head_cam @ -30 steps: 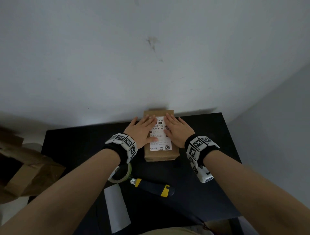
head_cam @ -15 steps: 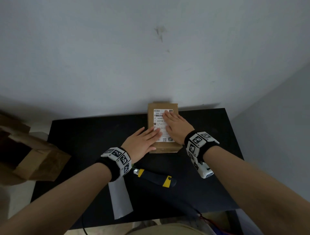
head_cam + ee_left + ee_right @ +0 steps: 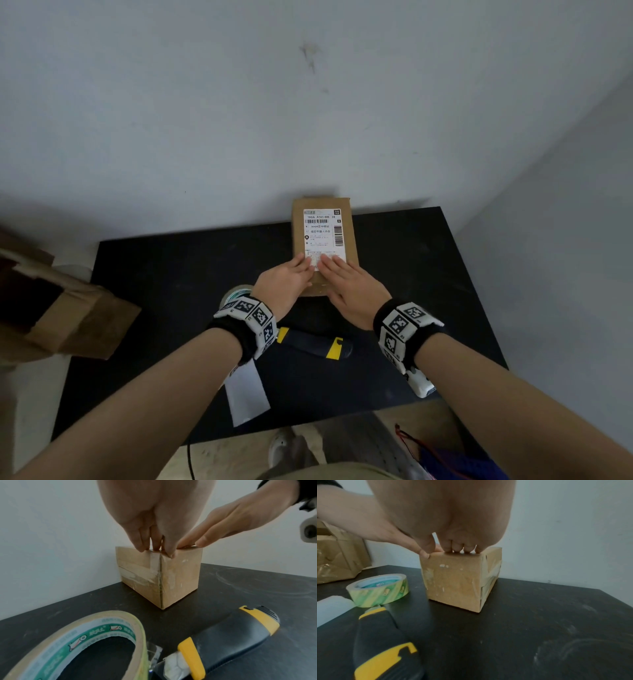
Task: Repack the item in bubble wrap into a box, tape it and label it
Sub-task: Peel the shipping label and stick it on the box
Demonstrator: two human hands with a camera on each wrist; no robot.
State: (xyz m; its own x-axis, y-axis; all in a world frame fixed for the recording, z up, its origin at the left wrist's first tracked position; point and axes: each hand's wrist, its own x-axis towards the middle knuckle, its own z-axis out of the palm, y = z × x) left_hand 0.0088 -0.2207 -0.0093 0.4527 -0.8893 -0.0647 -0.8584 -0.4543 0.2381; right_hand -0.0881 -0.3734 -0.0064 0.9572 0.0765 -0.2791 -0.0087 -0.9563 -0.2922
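Observation:
A small taped brown cardboard box [image 3: 352, 222] [image 3: 180, 577] [image 3: 453, 582] stands on the black table against the wall, with a white shipping label [image 3: 322, 236] stuck on its top. Both hands lie flat on the near end of the box top, fingers straight and side by side. My left hand [image 3: 289, 282] [image 3: 154, 536] presses the label's near left part. My right hand [image 3: 346, 284] [image 3: 453, 545] presses its near right part. Neither hand grips anything. The box's contents are hidden.
A roll of green-printed tape [image 3: 236, 296] [image 3: 82, 646] [image 3: 378, 591] lies left of the box. A black and yellow utility knife [image 3: 315, 344] [image 3: 228, 639] [image 3: 385, 646] and a white backing sheet [image 3: 246, 394] lie near the table's [image 3: 428, 274] front. An open cardboard carton [image 3: 51, 308] stands off the left edge.
Both hands have slid along the label toward me, from its far and middle part to its near end. The label's upper part is now uncovered.

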